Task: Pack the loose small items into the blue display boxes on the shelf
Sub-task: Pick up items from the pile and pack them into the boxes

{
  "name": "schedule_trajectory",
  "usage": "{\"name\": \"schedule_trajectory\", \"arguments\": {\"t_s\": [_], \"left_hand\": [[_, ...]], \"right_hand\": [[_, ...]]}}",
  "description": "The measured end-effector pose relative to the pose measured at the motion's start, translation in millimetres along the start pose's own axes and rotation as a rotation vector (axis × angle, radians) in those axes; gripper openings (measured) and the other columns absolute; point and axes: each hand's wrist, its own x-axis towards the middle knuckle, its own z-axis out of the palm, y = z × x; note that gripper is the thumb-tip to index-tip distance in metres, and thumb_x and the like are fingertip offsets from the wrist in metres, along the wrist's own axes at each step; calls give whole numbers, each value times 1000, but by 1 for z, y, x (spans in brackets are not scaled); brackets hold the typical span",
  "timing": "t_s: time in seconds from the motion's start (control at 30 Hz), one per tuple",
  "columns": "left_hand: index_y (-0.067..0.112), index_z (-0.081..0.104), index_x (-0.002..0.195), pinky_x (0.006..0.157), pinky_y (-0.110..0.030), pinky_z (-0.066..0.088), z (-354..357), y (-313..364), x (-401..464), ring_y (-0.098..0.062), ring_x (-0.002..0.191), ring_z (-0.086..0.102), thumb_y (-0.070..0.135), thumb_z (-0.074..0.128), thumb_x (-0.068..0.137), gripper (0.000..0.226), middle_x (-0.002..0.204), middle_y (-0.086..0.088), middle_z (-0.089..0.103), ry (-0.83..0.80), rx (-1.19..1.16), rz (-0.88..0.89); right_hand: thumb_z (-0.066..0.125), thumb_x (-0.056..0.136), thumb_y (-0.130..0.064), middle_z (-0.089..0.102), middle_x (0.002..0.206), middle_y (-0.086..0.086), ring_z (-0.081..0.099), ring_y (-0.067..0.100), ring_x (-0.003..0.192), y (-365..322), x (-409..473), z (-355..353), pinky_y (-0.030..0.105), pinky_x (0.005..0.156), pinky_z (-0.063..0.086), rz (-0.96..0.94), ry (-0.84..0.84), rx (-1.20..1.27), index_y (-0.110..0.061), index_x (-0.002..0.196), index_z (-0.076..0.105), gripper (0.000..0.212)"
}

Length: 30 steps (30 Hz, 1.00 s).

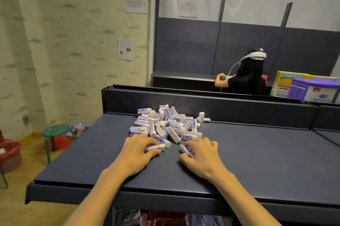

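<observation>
While both forearms reach in from the bottom of the frame across the dark blue shelf (257, 161), the two hands work at the near edge of a pile of small white erasers (166, 124) with blue and purple paper sleeves, heaped just above the middle of the picture and close to the shelf's raised back wall. Left of centre, the left hand (136, 154) lies palm down with its fingers curled round one eraser (155, 147) that sits lengthwise under the fingertips at the pile's front edge. Right of centre, the right hand (202, 155) pinches another eraser (186, 150) between thumb and forefinger, and it may hold a second piece behind that one, though the fingers hide too much to be sure. One eraser (201, 119) stands upright at the right side of the heap, while most of the others lie flat or lean on each other. At the right edge of the frame, beyond the back wall, stand a purple-lidded tin (312, 90) and a yellow carton (281, 83) touching it on its left. Farther back, in the upper right of centre, another person (248, 76) with a white headset sits facing a grey wall rack (193, 47). At the left edge, on the wooden floor, a green stool (55, 131) stands beside a red bin (9, 157)
</observation>
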Motion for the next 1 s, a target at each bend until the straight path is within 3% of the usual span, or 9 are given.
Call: {"name": "schedule_trajectory", "arguments": {"t_s": [0.13, 0.23, 0.4, 0.5, 0.6, 0.73, 0.8, 0.9, 1.0], "left_hand": [[38, 64, 106, 95, -29, 34, -1, 3, -3, -8, 102, 48, 44, 61, 87, 20, 103, 14, 58, 13, 12, 71], [38, 61, 107, 95, -27, 33, -3, 2, -5, -8, 103, 47, 46, 63, 85, 23, 104, 17, 57, -4, -11, 96], [35, 65, 97, 88, -30, 46, -7, 3, 0, -6, 95, 57, 39, 69, 79, 18, 97, 19, 65, 19, -179, 92], [35, 66, 92, 84, -28, 49, -6, 8, 0, -1, 88, 60, 31, 71, 80, 14, 92, 19, 68, 19, -243, 103], [36, 67, 94, 83, -23, 48, -1, 20, -3, 0, 88, 60, 30, 71, 81, 15, 93, 20, 68, -18, -260, 151], [32, 69, 98, 84, -24, 47, 7, 43, -4, -3, 90, 60, 31, 71, 81, 17, 96, 18, 68, -46, -245, 186], [31, 69, 97, 84, -23, 47, 10, 55, -3, -2, 90, 61, 29, 72, 81, 16, 95, 18, 68, -53, -253, 194], [30, 68, 93, 80, -15, 45, 17, 80, -2, -1, 88, 61, 24, 73, 80, 15, 91, 18, 68, -65, -286, 223], [26, 68, 90, 73, -6, 39, 28, 109, -2, -1, 83, 59, 27, 74, 75, 16, 89, 13, 67, -76, -294, 241]], "right_hand": [[49, 79, -42, 56, 77, -11, 46, 12, 82, -3, 0, -2, 31, 83, 30, 48, 21, 5, -26, 76, 57, 18], [56, 80, -36, 58, 79, -13, 49, 11, 84, -9, -6, -5, 29, 80, 24, 126, 70, 122, -31, 84, 55, 6], [56, 88, -33, 56, 67, -13, 50, 10, 75, -12, -27, -18, 33, 83, 33, 193, 165, 186, -41, 107, 48, 22], [52, 95, -40, 61, 89, -13, 51, 8, 86, -7, -37, -31, 37, 91, 35, 228, 142, 129, -45, 96, 51, 5], [49, 96, -41, 61, 91, -19, 53, 7, 93, -2, -48, -44, 40, 97, 36, 292, 161, 156, -44, 91, 58, 11], [35, 100, -20, 59, 105, -16, 53, 11, 108, 8, -67, -57, 38, 104, 33, 347, 180, 227, -36, 116, 61, 34], [43, 97, -14, 58, 113, -11, 50, 13, 111, 19, -78, -59, 34, 99, 30, 340, 186, 181, -36, 123, 56, 37], [54, 92, -13, 56, 105, -14, 48, 10, 103, 38, -94, -63, 30, 87, 25, 325, 227, 127, -39, 123, 55, 40], [59, 92, -16, 59, 102, -17, 49, 6, 98, 62, -108, -73, 30, 89, 27, 306, 274, 154, -40, 115, 58, 34]]}}
